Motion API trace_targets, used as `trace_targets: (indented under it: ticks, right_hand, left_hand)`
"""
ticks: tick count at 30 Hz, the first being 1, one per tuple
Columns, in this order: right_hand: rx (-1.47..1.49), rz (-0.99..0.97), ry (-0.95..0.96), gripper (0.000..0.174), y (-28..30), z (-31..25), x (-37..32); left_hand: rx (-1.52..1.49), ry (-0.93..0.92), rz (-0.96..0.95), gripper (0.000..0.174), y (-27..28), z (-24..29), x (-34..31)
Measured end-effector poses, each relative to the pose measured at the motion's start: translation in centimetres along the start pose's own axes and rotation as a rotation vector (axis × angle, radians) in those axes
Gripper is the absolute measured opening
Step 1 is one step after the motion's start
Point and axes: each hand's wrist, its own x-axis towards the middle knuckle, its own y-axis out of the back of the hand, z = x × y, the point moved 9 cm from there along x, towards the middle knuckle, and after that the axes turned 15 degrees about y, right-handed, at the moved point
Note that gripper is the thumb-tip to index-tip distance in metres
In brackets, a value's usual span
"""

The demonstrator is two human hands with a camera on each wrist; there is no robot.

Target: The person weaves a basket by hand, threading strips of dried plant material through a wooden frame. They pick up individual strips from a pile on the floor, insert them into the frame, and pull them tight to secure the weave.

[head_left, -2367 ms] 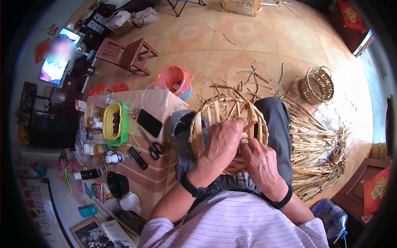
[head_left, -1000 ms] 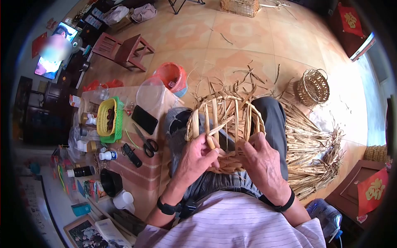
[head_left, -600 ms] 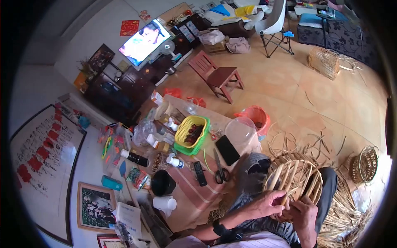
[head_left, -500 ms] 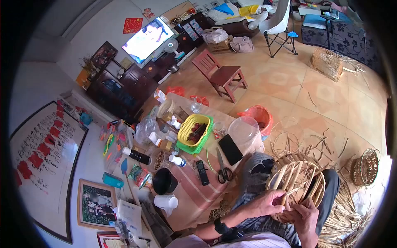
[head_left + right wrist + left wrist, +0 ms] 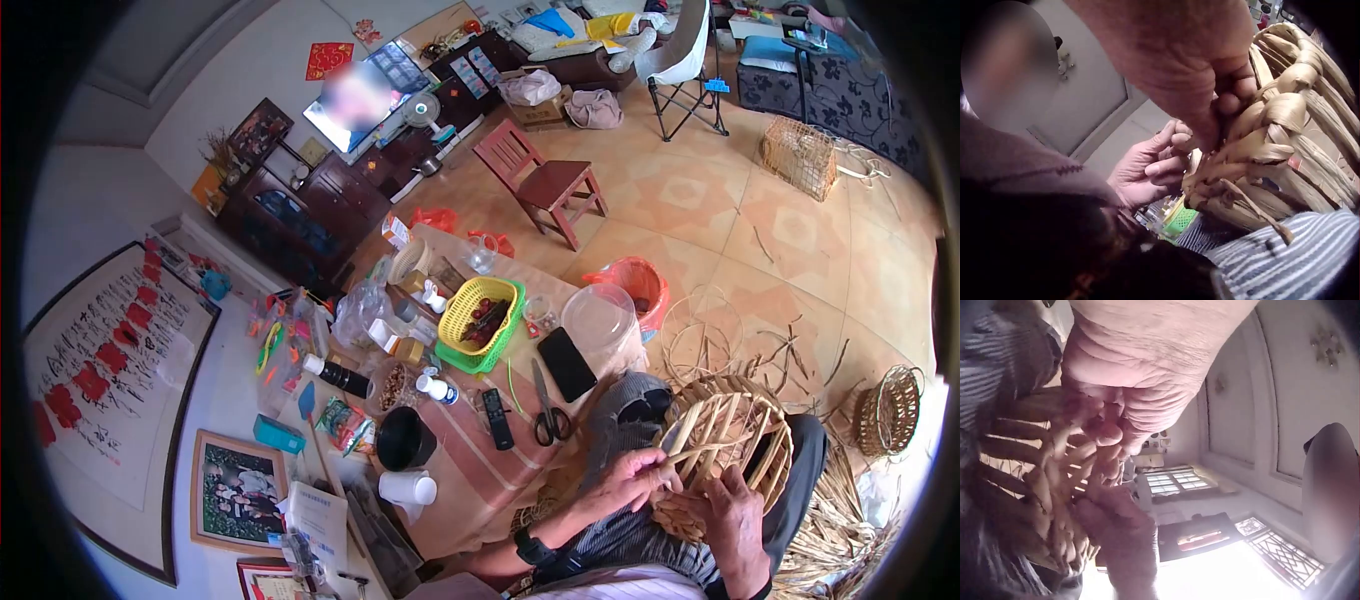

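A half-woven basket [image 5: 735,415] of dry, straw-coloured plant strips rests on the person's lap, its open ribs showing towards the back and a thick braided band [image 5: 1285,119] along one side. At its near left edge the left hand [image 5: 632,482] pinches a pale strip [image 5: 708,447] that runs across the ribs. The right hand [image 5: 733,510] is close beside it, thumb and curled fingers gripping the weave at the near edge. In the right wrist view a short loose stub [image 5: 1260,212] sticks out of the weave below the right hand. Both hands' fingertips nearly meet in the left wrist view.
Left of the lap, a cloth-covered table bears scissors [image 5: 550,405], a phone [image 5: 567,364], a remote [image 5: 496,419], a yellow basket [image 5: 468,312] and a black bowl [image 5: 405,440]. Loose dry strips [image 5: 830,530] lie at the right, near a small finished basket [image 5: 888,410].
The head view has swung left, bringing the wall and table into sight. The left hand, earlier crossing strips at a rib, has moved slightly left with the strip; the right stays at the edge.
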Motion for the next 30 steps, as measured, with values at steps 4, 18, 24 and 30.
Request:
trace_targets:
  ticks: [4,18,24,30]
  right_hand:
    - [-0.057,-0.022,0.017,0.031,-0.4,-0.4,-0.4]
    - [0.025,-0.061,0.053,0.021,1.4,-1.0,-0.1]
    - [-0.098,-0.144,0.071,0.022,0.4,-1.0,0.3]
    - [0.097,-0.193,-0.014,0.019,0.6,1.8,0.7]
  left_hand:
    - [-0.189,-0.057,-0.049,0.024,1.2,-1.2,0.1]
    - [-0.469,-0.148,-0.052,0.026,2.1,-2.7,1.1]
    - [-0.513,-0.118,-0.045,0.028,2.6,-4.2,1.7]
    - [-0.604,-0.096,0.029,0.028,2.0,-3.6,1.8]
